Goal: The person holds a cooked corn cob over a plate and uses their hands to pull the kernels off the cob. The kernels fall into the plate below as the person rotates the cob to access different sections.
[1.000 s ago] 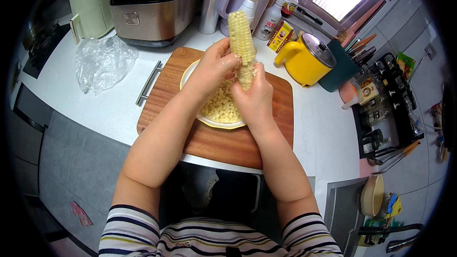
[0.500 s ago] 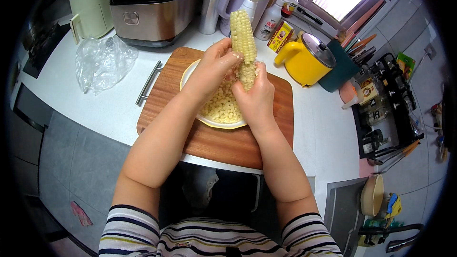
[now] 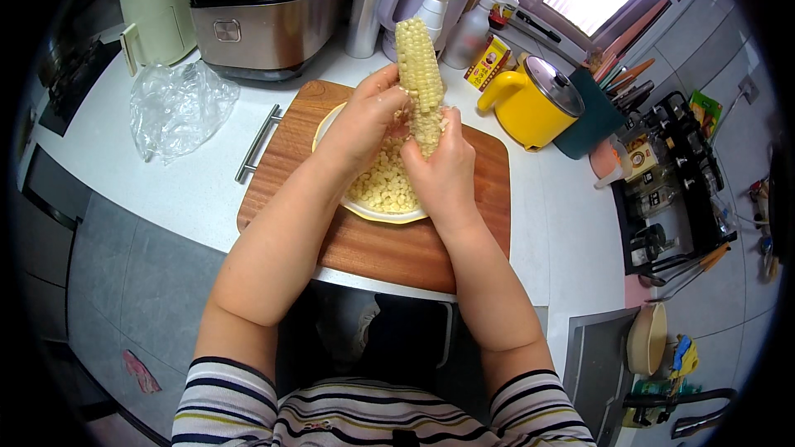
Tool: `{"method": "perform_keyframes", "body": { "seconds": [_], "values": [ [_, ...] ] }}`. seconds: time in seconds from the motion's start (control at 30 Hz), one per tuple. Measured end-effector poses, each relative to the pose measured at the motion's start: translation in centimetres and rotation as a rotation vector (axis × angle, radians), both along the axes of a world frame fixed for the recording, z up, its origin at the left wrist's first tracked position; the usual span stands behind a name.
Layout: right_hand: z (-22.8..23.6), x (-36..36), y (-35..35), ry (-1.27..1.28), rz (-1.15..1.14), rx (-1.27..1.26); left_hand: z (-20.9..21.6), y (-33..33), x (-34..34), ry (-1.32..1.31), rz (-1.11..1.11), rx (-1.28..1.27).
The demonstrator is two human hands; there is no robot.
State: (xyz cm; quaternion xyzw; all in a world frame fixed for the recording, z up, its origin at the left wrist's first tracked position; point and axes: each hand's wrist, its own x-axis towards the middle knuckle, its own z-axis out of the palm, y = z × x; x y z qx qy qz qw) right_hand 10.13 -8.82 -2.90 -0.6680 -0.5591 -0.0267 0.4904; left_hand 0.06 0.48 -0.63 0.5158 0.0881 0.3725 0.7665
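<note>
A pale yellow corn cob (image 3: 420,66) stands tilted in my hands, its upper part full of kernels and its lower part stripped. My left hand (image 3: 370,120) is closed against the cob's left side, fingers behind it and thumb at the kernels. Around the stripped lower end my right hand (image 3: 443,164) is wrapped. Below both hands sits a white plate (image 3: 389,219) with a yellow rim, heaped with loose corn kernels (image 3: 385,184). The plate rests on a brown wooden cutting board (image 3: 373,252) with a metal handle (image 3: 258,145) at its left.
A crumpled clear plastic bag (image 3: 178,108) lies left of the board, with a rice cooker (image 3: 265,25) behind. To the right stand a yellow electric pot (image 3: 538,108), a small yellow box (image 3: 489,62) and a dark utensil holder (image 3: 586,116). A spray bottle (image 3: 439,0) stands behind the cob.
The cob and both hands have shifted very slightly left. My left thumb has moved a little against the kernels; both hands keep their hold.
</note>
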Motion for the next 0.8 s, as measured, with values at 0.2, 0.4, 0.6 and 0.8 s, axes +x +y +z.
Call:
{"method": "perform_keyframes", "body": {
  "seconds": [0.2, 0.4, 0.6, 0.8],
  "values": [
    [0.0, 0.0, 0.0, 0.017, -0.005, -0.002, -0.3, 0.2, 0.1, -0.011, -0.033, 0.023],
    [0.2, -0.2, -0.2, -0.004, -0.010, -0.042, -0.5, 0.7, 0.0, 0.024, -0.016, 0.002],
    [0.1, 0.1, 0.1, 0.014, -0.015, -0.007, -0.1, -0.3, 0.5, -0.065, 0.010, -0.080],
    [0.2, -0.1, 0.0, -0.030, -0.049, -0.042, -0.4, 0.1, 0.5, 0.066, 0.100, 0.124]
  ]
}}
